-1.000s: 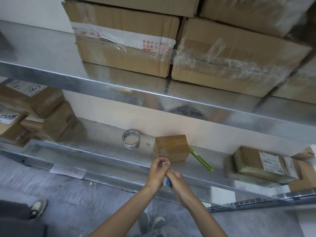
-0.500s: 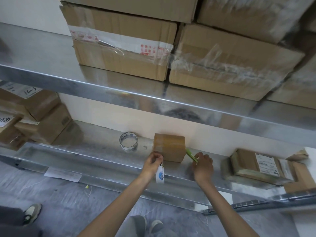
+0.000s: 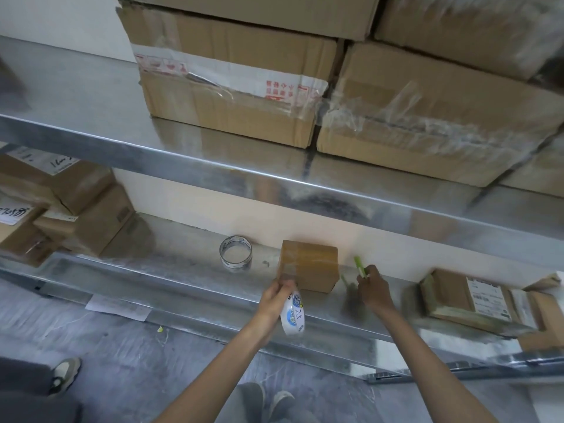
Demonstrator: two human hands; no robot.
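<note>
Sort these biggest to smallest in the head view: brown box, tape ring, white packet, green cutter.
1. brown box.
2. tape ring and white packet look alike; the packet is nearer, so unsure.
3. green cutter, partly hidden by the right hand.

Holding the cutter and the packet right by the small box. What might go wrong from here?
1. The green cutter in the right grip sits close to the left grip at the small taped box; a slip while cutting may nick fingers.
2. The white packet hangs pinched from the left grip in front of the shelf edge; it may drop to the floor.
</note>
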